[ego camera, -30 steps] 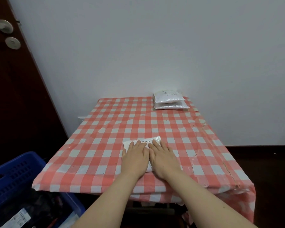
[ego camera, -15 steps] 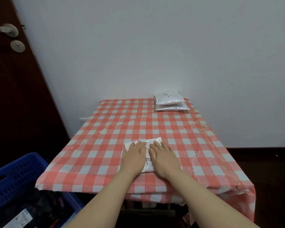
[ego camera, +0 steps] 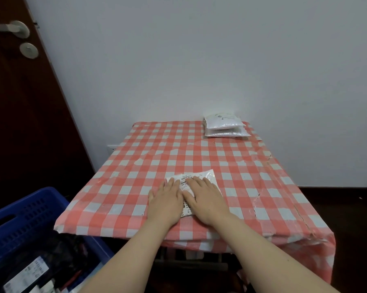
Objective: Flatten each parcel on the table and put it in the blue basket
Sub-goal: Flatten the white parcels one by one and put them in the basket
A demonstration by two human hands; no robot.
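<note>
A white parcel [ego camera: 208, 177] with a printed label lies near the front edge of the table [ego camera: 242, 172], which is covered in a red and white checked cloth. My left hand [ego camera: 165, 203] and my right hand [ego camera: 206, 197] press flat on the parcel side by side, fingers straight, and hide most of it. Two more white parcels [ego camera: 224, 127] are stacked at the table's far right corner. The blue basket [ego camera: 28, 220] stands on the floor at the lower left, with dark bags and labelled parcels inside.
A dark wooden door [ego camera: 19, 115] with a metal handle [ego camera: 13, 28] stands to the left. A white wall runs behind the table. The cloth is torn along the table's right edge [ego camera: 263, 199]. Dark floor lies to the right.
My hands have slid a little toward me and apart over the parcel, so more of its label shows between them. The camera has tilted slightly.
</note>
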